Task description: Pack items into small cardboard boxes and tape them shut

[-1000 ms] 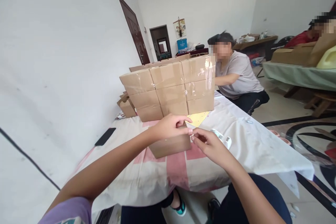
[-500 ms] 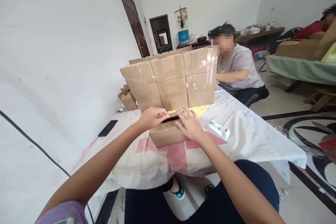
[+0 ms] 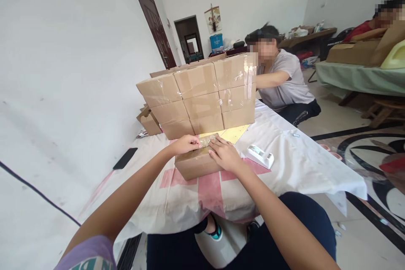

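- Near the front edge of the tabletop, a small cardboard box is lying on the white and pink cloth
- Left hand is pressing down on the box's top at its left, fingers curled
- Right hand is lying flat and spread on the top at its right
- White tape dispenser is sitting just right of the box
- Stack of taped boxes is standing just beyond it
- Black phone is lying at the left
- Another person is sitting at the far right
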{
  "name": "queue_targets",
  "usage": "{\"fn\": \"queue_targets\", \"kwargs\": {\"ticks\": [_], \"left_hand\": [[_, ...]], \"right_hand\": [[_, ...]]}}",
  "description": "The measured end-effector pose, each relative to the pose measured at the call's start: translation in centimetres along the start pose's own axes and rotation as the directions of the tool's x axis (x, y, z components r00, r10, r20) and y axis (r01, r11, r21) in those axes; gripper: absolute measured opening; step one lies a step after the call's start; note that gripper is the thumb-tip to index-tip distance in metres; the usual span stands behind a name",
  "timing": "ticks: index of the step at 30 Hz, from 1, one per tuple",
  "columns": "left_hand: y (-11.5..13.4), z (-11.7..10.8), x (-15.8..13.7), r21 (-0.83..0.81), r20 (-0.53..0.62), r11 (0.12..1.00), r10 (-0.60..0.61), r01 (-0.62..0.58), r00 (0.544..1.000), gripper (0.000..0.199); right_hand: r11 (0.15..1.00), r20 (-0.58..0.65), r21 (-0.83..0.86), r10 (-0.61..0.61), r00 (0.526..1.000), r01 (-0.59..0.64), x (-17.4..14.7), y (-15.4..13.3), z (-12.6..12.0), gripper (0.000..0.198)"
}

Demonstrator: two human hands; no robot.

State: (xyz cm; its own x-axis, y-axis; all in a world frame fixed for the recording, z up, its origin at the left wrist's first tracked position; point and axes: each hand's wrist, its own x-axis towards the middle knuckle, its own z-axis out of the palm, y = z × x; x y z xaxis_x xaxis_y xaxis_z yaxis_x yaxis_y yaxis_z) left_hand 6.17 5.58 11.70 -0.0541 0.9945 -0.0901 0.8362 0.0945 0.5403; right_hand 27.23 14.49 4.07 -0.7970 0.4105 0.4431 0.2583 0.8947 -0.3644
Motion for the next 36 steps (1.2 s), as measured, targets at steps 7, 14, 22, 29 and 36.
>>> {"fn": "queue_targets", "kwargs": {"ticks": [7, 14, 22, 29, 36], "left_hand": [[0.4, 0.2, 2.2, -0.052, 0.106, 0.999, 0.014, -0.009, 0.994, 0.045], [1.6, -0.4, 5.1, 0.013, 0.24, 1.0, -0.01, 0.007, 0.971, 0.032], [3.5, 0.8, 4.2, 0.266, 0.103, 0.961, -0.105, 0.074, 0.989, 0.016], [4.4, 1.2, 3.4, 0.384, -0.008, 0.911, -0.162, 0.153, 0.987, 0.016], [3.3, 0.9, 4.2, 0.363, -0.006, 0.917, -0.172, 0.162, 0.985, 0.028]], "right_hand": [[0.989, -0.087, 0.127, 0.082, 0.993, -0.07, -0.7, 0.9, 0.6, 0.065], [0.981, -0.078, 0.176, 0.098, 0.992, -0.083, -0.7, 1.2, 1.0, 0.063], [0.979, -0.062, 0.176, 0.113, 0.992, -0.101, -0.9, 1.0, 1.0, 0.062], [0.978, -0.083, 0.194, 0.096, 0.992, -0.078, -1.2, 1.0, 1.0, 0.061], [0.975, -0.098, 0.216, 0.077, 0.992, -0.055, -1.4, 1.1, 0.9, 0.059]]}}
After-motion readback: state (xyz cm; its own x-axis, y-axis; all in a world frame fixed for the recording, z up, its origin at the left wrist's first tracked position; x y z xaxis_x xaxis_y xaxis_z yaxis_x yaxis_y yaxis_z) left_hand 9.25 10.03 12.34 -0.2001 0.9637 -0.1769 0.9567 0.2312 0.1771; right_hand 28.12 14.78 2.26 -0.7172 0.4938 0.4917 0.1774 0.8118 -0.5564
